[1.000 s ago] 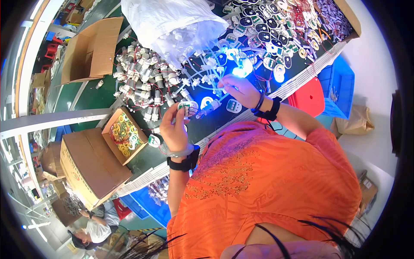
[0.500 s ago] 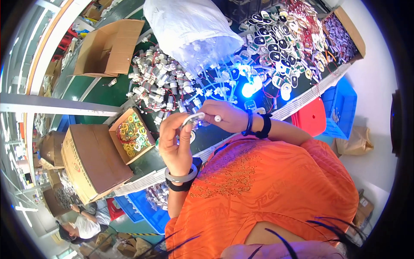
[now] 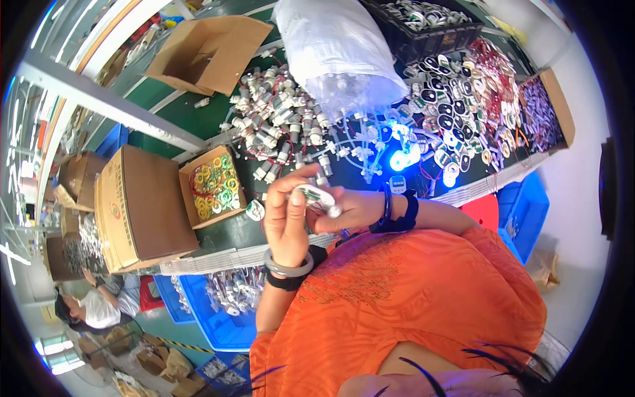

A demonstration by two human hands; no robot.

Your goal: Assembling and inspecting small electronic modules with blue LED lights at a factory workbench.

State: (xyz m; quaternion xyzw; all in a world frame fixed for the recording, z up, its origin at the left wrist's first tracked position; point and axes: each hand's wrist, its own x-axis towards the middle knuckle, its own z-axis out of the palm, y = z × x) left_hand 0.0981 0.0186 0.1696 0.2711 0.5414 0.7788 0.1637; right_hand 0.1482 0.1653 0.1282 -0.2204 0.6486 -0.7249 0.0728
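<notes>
A small white oval casing (image 3: 317,194) with a green circuit board inside is held up just above the near part of the bench. My left hand (image 3: 286,218) pinches it between thumb and fingers. My right hand (image 3: 357,210) closes on its other side, with a white rounded end standing out by the fingers; what part that belongs to I cannot make out. Left of my left hand lies a white disc-like part (image 3: 255,210). Beyond both hands spreads a pile of white and grey small motors (image 3: 278,122) with red wires.
A white bag (image 3: 337,53) of clear tubing parts lies behind glowing blue lights (image 3: 401,159). Oval boards (image 3: 446,106) are heaped at right, beside a box of small grey parts (image 3: 561,109). Left stand a ring-filled box (image 3: 218,221) and a large carton (image 3: 155,205). A person (image 3: 99,308) sits far left.
The view has shifted, so the bench contents appear differently placed. Between my hands the casing has turned, now showing its green board side. My hands are still together around it.
</notes>
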